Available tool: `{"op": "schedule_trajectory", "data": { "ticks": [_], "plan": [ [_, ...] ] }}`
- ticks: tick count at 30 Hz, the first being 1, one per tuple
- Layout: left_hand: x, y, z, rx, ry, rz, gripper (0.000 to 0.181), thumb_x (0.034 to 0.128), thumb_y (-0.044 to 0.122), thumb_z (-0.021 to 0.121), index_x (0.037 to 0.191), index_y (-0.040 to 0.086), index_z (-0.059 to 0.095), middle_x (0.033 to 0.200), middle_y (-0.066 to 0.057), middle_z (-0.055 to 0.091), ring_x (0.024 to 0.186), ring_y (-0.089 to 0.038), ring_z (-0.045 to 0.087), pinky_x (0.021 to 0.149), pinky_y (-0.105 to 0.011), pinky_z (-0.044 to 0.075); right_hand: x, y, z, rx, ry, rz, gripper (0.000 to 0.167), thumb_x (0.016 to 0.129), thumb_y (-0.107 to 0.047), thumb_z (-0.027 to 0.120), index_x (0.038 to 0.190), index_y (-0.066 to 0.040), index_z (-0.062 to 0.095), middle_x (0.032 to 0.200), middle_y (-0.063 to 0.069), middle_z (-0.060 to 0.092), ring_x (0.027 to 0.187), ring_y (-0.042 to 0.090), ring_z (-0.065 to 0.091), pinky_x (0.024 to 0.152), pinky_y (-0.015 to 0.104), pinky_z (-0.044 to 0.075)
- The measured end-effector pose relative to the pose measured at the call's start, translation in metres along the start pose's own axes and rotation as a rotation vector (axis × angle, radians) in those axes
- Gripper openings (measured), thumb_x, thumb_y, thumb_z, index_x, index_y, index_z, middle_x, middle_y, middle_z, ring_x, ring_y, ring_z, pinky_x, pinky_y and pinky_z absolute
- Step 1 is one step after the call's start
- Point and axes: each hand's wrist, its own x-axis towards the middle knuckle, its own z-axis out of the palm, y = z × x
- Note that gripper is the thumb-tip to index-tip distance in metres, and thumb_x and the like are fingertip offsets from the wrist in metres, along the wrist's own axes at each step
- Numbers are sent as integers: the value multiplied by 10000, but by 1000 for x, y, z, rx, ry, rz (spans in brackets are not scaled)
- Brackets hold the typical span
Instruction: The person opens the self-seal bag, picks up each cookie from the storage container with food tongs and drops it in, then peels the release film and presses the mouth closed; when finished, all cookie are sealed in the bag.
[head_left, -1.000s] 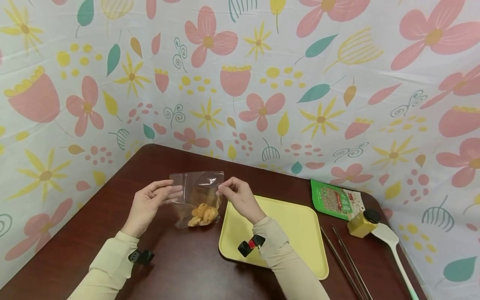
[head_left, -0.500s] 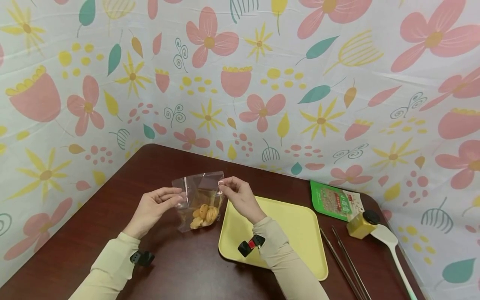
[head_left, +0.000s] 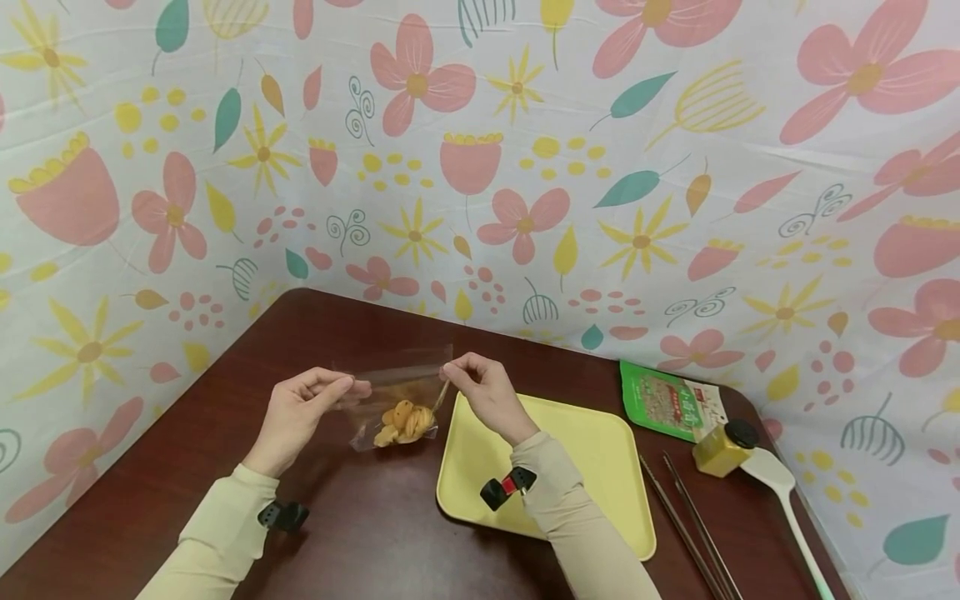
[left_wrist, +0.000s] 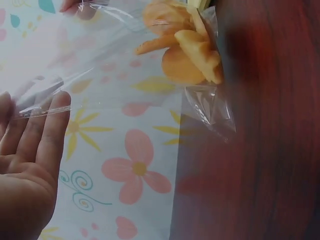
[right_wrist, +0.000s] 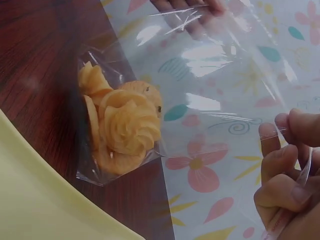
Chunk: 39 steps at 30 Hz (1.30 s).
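Observation:
A clear plastic bag (head_left: pixel 408 375) hangs upright between the two hands, over the dark table. Several golden cookies (head_left: pixel 405 421) lie in its bottom; one in the right wrist view is a piped swirl (right_wrist: pixel 130 122). My left hand (head_left: pixel 296 412) holds the bag's upper left edge, its fingers (left_wrist: pixel 52 130) fairly straight behind the film and the thumb in front. At the upper right corner my right hand (head_left: pixel 487 400) pinches the film between thumb and forefinger. A thin pale strip (right_wrist: pixel 305 170) runs through the right hand's curled fingers; its kind is unclear.
A yellow tray (head_left: pixel 600 467) lies under the right forearm. To its right are metal tongs (head_left: pixel 693 525), a white spatula (head_left: pixel 776 475), a yellow jar with a black lid (head_left: pixel 723 450) and a green food packet (head_left: pixel 671 400). A flowered curtain (head_left: pixel 480 208) stands behind the table.
The left hand has shifted slightly and the bag's upper part has tilted and spread between the hands. The right hand still pinches its corner, moved a little right. The table items have not moved.

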Motion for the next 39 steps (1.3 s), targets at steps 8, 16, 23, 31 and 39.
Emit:
{"op": "schedule_trajectory", "data": {
  "ticks": [8, 16, 23, 31, 39],
  "plan": [
    [4, 3, 3, -81, 18, 69, 241, 978, 105, 593, 1086, -109, 615, 1050, -242, 687, 911, -343, 693, 743, -432, 557, 0, 0, 1, 17, 27, -39, 167, 985, -67, 569, 1028, 67, 659, 898, 249, 652, 823, 451, 567, 678, 245, 440],
    [4, -2, 2, -97, -5, 74, 230, 985, 73, 571, 1111, -120, 566, 1032, -234, 693, 844, -324, 709, 722, -432, 560, 7, 24, -2, 79, 24, -51, 240, 963, -79, 613, 1161, 51, 654, 918, 234, 672, 864, 393, 621, 711, 275, 466],
    [6, -6, 1, -138, 9, 30, 269, 974, 75, 591, 1153, -125, 566, 1079, -229, 683, 840, -324, 710, 704, -440, 562, 12, 49, -1, 109, 47, -10, 231, 941, -190, 664, 1109, -37, 706, 907, 147, 692, 839, 292, 637, 742, 288, 498],
    [5, -11, -2, -129, 5, 49, 323, 974, 70, 589, 1262, -76, 582, 1105, -183, 691, 847, -304, 713, 691, -439, 562, 13, 51, -2, 136, 29, -34, 205, 932, -188, 678, 1093, -69, 718, 914, 131, 702, 858, 346, 643, 821, 407, 527],
    [4, -10, 1, -176, 65, 44, 213, 943, 17, 620, 1129, -88, 633, 1036, -210, 703, 788, -303, 715, 632, -439, 565, 12, 48, -4, 128, -30, -50, 201, 960, -111, 626, 1115, -26, 721, 1026, 168, 709, 785, 157, 609, 765, 333, 494]
  ]
}}
